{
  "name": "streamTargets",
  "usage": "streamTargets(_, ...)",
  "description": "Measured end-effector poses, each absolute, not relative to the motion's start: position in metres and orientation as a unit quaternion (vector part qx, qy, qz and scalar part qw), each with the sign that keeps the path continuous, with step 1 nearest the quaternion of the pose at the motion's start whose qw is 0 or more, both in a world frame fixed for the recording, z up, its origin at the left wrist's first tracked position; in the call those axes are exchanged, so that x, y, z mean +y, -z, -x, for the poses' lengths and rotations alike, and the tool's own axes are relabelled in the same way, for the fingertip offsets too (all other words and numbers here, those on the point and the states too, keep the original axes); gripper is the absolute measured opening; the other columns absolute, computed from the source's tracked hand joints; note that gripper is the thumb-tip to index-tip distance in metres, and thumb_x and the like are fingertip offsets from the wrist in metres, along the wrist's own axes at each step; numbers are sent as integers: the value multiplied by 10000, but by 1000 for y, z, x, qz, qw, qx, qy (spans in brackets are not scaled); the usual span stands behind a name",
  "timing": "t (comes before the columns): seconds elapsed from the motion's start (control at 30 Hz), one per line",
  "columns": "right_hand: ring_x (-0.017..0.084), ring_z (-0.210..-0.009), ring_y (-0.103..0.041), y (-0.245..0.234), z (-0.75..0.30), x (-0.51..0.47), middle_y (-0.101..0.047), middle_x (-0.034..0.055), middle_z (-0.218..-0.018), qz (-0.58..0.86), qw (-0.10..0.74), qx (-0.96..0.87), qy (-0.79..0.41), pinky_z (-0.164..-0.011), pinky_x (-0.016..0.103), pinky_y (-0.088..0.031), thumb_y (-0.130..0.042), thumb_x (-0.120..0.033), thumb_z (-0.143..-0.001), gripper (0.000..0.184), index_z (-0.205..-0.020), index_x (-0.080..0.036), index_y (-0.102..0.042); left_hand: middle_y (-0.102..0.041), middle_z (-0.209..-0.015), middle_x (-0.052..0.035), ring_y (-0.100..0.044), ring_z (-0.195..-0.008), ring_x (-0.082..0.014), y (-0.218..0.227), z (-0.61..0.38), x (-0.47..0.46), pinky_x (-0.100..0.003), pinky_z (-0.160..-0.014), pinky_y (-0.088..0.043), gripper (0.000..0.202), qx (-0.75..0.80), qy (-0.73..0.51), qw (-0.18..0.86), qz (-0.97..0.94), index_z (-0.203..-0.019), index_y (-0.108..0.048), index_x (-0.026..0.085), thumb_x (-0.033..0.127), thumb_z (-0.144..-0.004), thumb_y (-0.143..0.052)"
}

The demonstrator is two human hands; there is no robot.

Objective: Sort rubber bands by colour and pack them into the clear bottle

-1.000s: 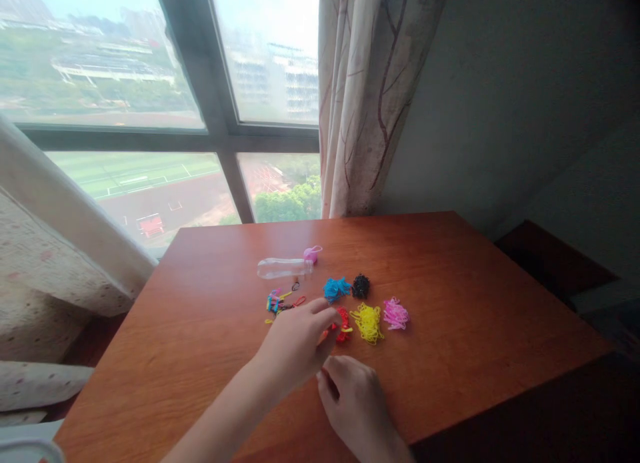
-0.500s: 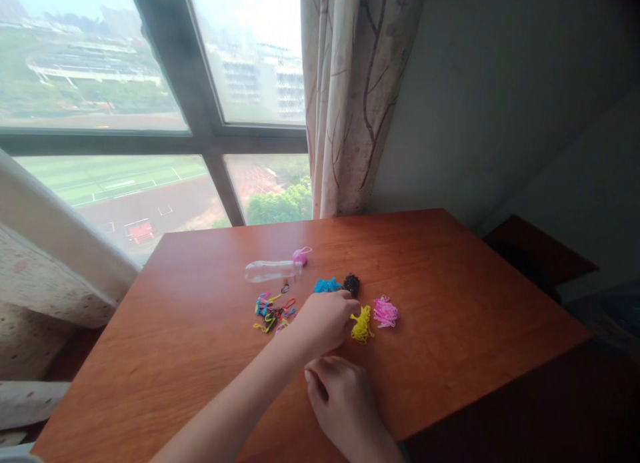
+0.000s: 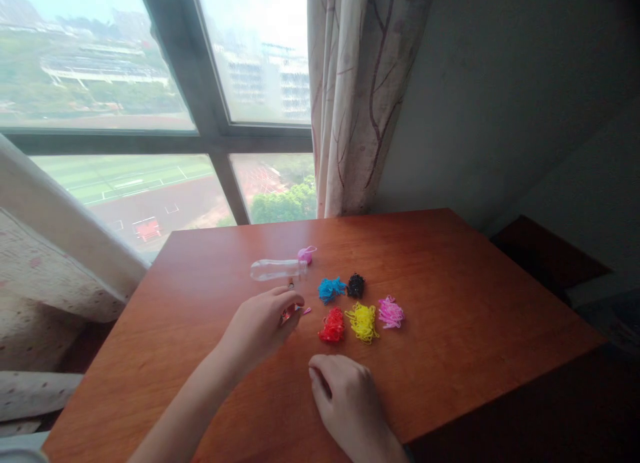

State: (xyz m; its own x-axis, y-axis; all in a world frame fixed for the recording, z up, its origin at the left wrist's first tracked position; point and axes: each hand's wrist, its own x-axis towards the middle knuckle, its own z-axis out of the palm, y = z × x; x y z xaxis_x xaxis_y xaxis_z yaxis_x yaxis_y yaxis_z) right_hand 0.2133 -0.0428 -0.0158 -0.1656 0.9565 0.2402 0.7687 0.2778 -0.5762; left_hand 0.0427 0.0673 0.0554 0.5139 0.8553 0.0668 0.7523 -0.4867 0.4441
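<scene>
My left hand reaches over the mixed pile of small coloured rubber bands and hides most of it. Its thumb and forefinger are a little apart, with red bands showing in the gap and a pink band just past the fingertips. My right hand rests on the table, loosely curled, and nothing shows in it. In front of it lie sorted heaps of rubber bands: red, yellow, pink, blue and black.
A clear plastic bottle lies on its side beyond my left hand, with a pink cap by its mouth. The brown wooden table stands against a window, between curtains.
My left hand has moved left from beside the yellow heap to the mixed pile, uncovering the red heap. My right hand has stayed in place on the table.
</scene>
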Motion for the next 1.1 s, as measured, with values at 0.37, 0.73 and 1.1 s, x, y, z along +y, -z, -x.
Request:
streamTargets(0.37,183,-690,-646,5,-181,-23,-686,-11,-763,616,230,-743,-126,-591,285,-325,-547,-120,-879,124,-868,-239,-580,-678,-728,-4,-562,-607,-136,-18,-1,43,-226,-600,-416,224,546,-216,228,-777,-854,-692,205,318,-896,-502)
streamTargets(0.73,192,-732,-674,-7,-165,10,-702,15,-786,606,174,-770,-96,-561,264,-359,-552,-100,-886,148,-898,-232,-617,-699,-787,-15,-596,-653,-154,-14,1,43,-248,-641,-442,211,545,-206,237,-777,-896,-688,216,276,-876,-487)
streamTargets(1.1,162,-675,-666,-10,-191,-2,-711,-6,-743,620,273,-725,-123,-595,241,-386,-582,-162,-882,126,-843,-244,-670,-699,-806,-32,-604,-668,-165,-14,1,42,-258,-650,-453,235,552,-188,235,-778,-924,-696,212,278,-868,-479)
